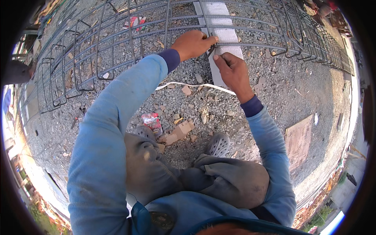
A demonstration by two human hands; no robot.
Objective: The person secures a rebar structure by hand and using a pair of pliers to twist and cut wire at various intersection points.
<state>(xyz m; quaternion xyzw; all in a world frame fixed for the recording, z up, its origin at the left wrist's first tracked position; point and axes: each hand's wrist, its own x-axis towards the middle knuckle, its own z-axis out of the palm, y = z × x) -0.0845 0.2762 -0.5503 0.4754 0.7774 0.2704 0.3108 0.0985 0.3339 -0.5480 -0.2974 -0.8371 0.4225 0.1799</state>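
Note:
A rebar cage of ribbed longitudinal bars and square stirrups stretches across the top of the view. My left hand reaches over its near lower bar, thumb and fingers closed around the spot where that bar meets a stirrup. Just below this crossing is my right hand, its fingers curled and its thumb pointing at the joint. Short dark metal ends show between the hands. Whether my right fingertips pinch a thin wire is too small to tell. A white board lies under the crossing.
Gravel covers the ground. A white strap runs before my feet, near torn cardboard and a red-and-white wrapper. A plywood sheet lies at right. Part of another person appears at the top right.

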